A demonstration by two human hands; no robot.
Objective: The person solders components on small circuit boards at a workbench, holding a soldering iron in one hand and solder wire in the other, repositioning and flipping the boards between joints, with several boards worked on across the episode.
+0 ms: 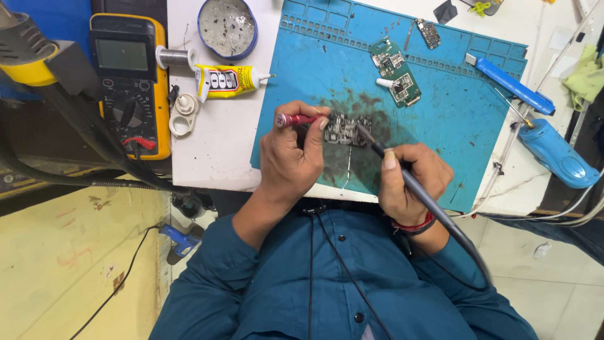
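Two hands are working over one small dark board (347, 130) from the head view, and it is lying on the blue mat (440, 107), right in the scorched patch where heat does no harm. Left hand (292, 157) is closing around a red-handled tool (296, 119), laying its tip against the board's left edge, apparently pinning it steady. Right hand (412, 179) is gripping the soldering iron (390, 160) like a pen, tip touching the board's right side, cable trailing off past the wrist. Green boards (396, 70) are waiting further up the mat. Multimeter (130, 82), glue tube (226, 80) and solder spool (173, 58) are sitting left on the surface, near but clear.
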